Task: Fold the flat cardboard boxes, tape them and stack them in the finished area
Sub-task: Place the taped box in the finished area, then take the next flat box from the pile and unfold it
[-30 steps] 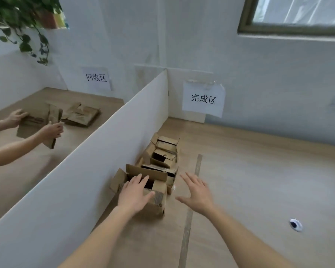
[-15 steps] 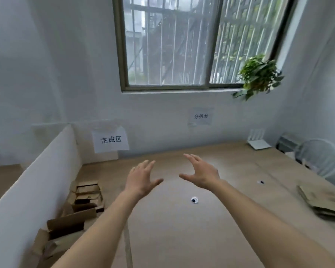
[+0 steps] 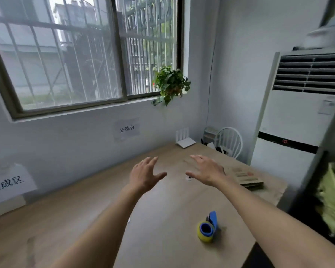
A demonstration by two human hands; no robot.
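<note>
Both hands empty, between boxes: next flat not yet picked up.
Left hand [image 3: 144, 176] and right hand [image 3: 206, 171], fingers spread, hover near the stack of flat brown cardboard boxes [image 3: 245, 176]; blue-and-yellow tape dispenser [image 3: 208, 228] lies untouched nearer the camera.

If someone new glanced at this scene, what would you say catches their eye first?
Probably the two bare hands, left hand and right hand, spread open and empty above the wooden table. Next, the blue-and-yellow tape dispenser standing near the table's right edge, and the flat cardboard stack just beyond the right hand.
</note>
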